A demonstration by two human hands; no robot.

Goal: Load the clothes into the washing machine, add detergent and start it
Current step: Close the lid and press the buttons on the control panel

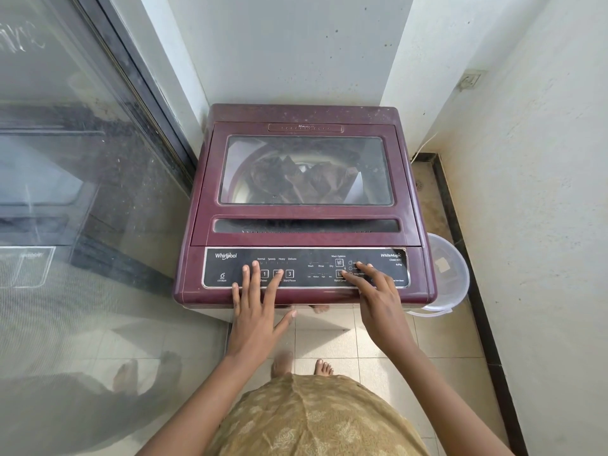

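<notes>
Machine: a maroon top-loading washing machine (304, 205) stands in a corner between pale walls, straight in front of me.
Lid: its maroon lid with a clear window (306, 169) is closed flat.
Clothes: dark brown clothes (296, 182) lie bunched inside the drum, seen through the window.
Panel: a black control panel with white lettering (306, 267) runs along the front edge nearest me, with numbered buttons near its middle.
Left hand: my left hand (255, 311) lies palm down on the panel's left part, fingers (255, 274) spread apart and straight, tips by the buttons marked 1 and Power, holding nothing.
Right hand: my right hand (378, 301) rests on the panel's right part, fingers apart, the forefinger tip touching the water level button area, holding nothing.
Bucket: a translucent white plastic bucket (447, 274) sits on the floor just beside the machine's right side.
Door: a glass sliding door (82, 176) fills the left.
Floor: pale tiles (329, 340) lie below, with my bare feet visible.
</notes>
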